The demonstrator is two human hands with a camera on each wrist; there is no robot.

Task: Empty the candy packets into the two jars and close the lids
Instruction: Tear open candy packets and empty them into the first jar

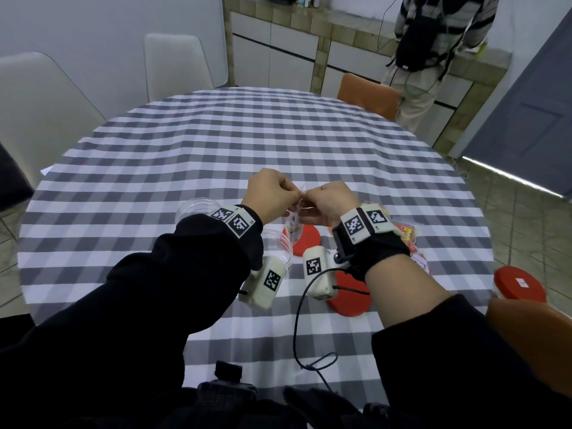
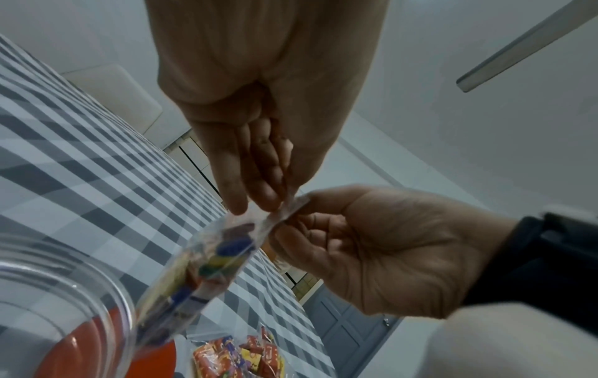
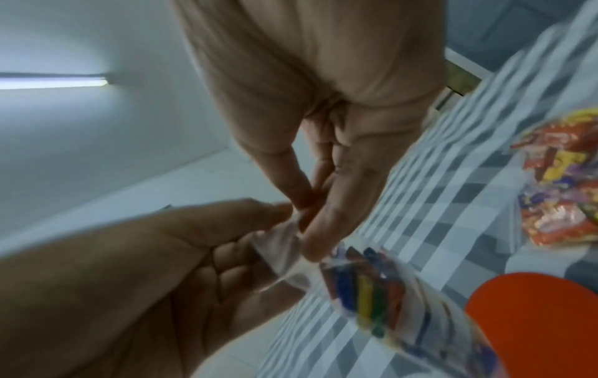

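Observation:
A clear candy packet (image 1: 293,225) with coloured sweets hangs above the checked table, between the two open jars and a red lid. My left hand (image 1: 289,196) and right hand (image 1: 313,198) meet over it, and both pinch its sealed top edge. In the left wrist view my left hand (image 2: 275,202) holds the top strip and the packet (image 2: 200,268) hangs down beside a clear jar (image 2: 48,294). The right wrist view shows my right hand (image 3: 304,217) pinching the same strip of the packet (image 3: 365,289). Two lidless clear jars (image 1: 195,209) (image 1: 277,246) stand under my left wrist.
Red lids lie on the tablecloth (image 1: 216,144): one (image 1: 305,239) under the packet, one (image 1: 349,295) near my right forearm, one (image 1: 520,284) at the right edge. More candy packets (image 1: 405,236) lie to the right. A person (image 1: 433,57) stands at the far counter. Chairs ring the table.

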